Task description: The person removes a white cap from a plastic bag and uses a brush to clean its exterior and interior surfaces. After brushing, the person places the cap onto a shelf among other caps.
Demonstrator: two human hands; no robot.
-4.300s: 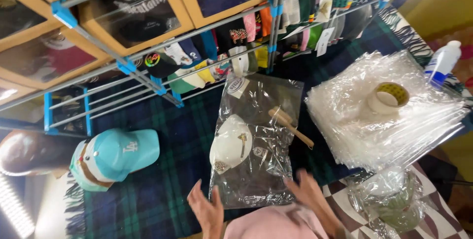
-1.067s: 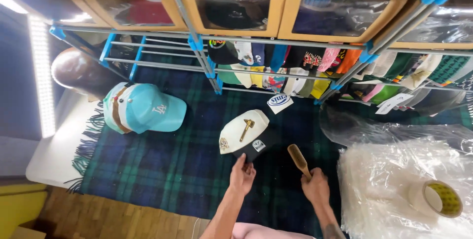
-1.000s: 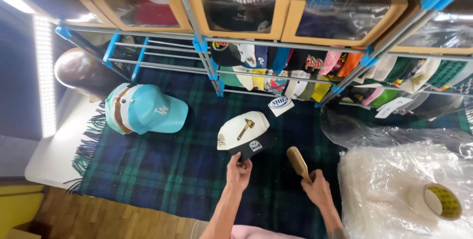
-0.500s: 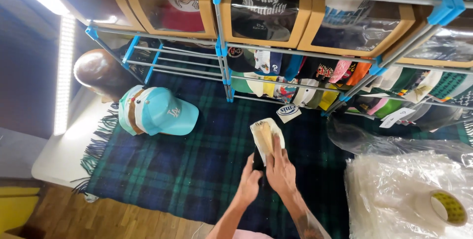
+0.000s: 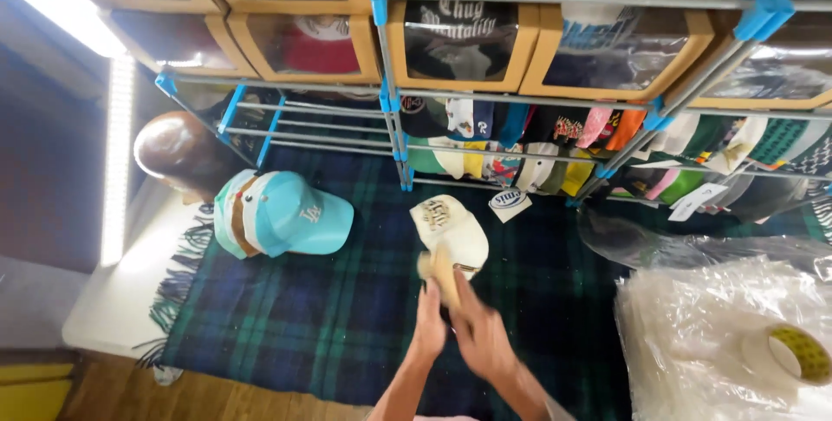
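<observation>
A cream cap with a gold emblem lies on the dark green plaid blanket in front of the rack. My left hand reaches up to the cap's near edge and grips it there. A wooden brush rests against the cap's lower part, and my right hand is closed around its handle. Both hands are blurred by motion.
Teal caps are stacked at the left beside a brown rounded object. Behind stands a metal rack with blue joints, holding folded caps and windowed cardboard boxes. Clear plastic bags and a tape roll lie at right.
The cap has turned from lying flat with its underside up to crown up, further from me. My hands have come together at its near edge, the brush now against it.
</observation>
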